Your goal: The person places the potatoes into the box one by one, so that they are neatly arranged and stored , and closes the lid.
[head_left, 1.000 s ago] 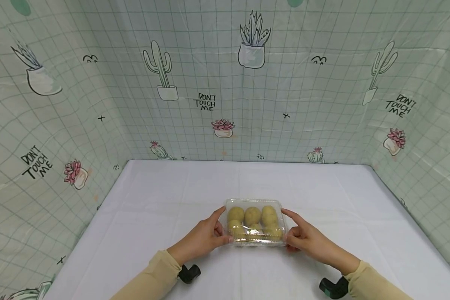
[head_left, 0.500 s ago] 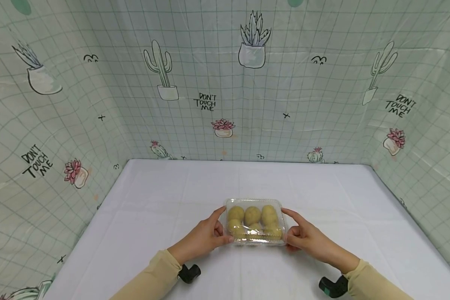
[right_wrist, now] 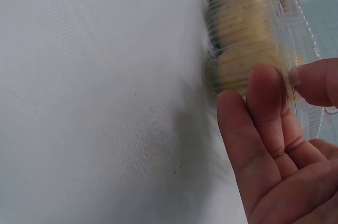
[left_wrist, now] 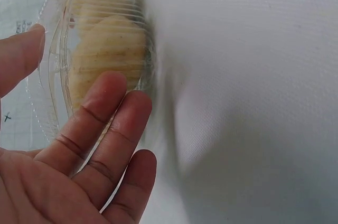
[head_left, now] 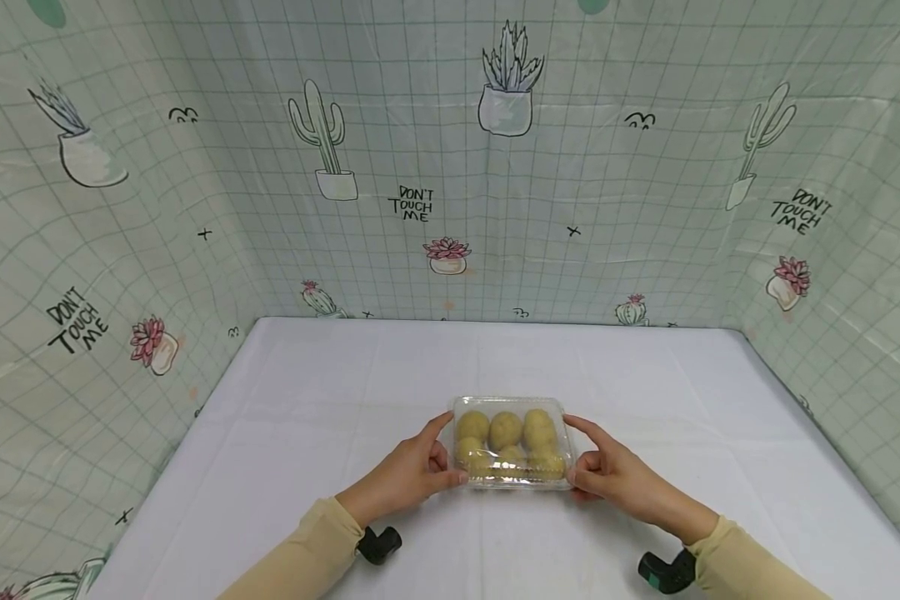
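A clear plastic clamshell box [head_left: 506, 402] lies lid down on the white table, with several round yellow pieces [head_left: 505, 430] inside that look like small potatoes. At its left end my left hand [head_left: 411, 477] holds the rim, thumb near the front corner and index finger toward the back. My right hand [head_left: 621, 478] grips the opposite end in much the same way. The left wrist view shows fingers [left_wrist: 108, 94] against the ribbed side and the thumb by the rim. In the right wrist view, fingers [right_wrist: 265, 97] touch the box's side, thumb [right_wrist: 317, 78] at the rim.
White cloth [head_left: 360, 367] covers the table around the box. A grid-patterned curtain [head_left: 450, 150] with cactus drawings rises behind the table and along both sides. Black wrist-worn devices [head_left: 379, 546] show below both wrists.
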A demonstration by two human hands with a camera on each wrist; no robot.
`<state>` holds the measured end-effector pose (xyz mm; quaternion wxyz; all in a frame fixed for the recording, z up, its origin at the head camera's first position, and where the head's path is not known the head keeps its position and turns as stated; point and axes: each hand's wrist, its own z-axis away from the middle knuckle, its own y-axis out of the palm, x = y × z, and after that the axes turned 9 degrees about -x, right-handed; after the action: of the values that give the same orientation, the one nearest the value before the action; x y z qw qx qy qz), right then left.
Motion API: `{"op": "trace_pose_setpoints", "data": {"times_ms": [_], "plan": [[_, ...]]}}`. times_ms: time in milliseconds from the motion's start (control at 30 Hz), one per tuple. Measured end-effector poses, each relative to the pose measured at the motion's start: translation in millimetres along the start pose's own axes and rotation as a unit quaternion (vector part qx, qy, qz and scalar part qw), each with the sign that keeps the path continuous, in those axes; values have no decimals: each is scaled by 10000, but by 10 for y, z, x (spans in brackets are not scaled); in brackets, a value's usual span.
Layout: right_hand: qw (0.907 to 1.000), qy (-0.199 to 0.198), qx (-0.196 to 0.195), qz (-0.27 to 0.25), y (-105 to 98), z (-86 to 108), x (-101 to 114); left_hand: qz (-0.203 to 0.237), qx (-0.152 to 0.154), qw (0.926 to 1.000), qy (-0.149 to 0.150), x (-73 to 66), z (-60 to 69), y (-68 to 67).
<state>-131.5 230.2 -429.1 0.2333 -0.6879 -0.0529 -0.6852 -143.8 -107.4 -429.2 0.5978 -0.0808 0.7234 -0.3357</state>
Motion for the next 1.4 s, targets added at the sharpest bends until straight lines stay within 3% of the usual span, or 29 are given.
{"op": "trace_pose_setpoints", "data": {"times_ms": [267,733,1167,1400], "plan": [[10000,-64,-3,-55,4,-2,-20,168,21,9998,51,-2,-7,-3],[9998,-166,-21,-100,9,-1,-44,471,-88,9988,-129,-37,2,-5],[9997,-212,-10,-95,3,-3,-68,455,-232,9986,-146,-17,-1,10],[9997,-198,-28,-104,7,-8,-66,501,-135,9986,-122,-19,-9,-16]]}}
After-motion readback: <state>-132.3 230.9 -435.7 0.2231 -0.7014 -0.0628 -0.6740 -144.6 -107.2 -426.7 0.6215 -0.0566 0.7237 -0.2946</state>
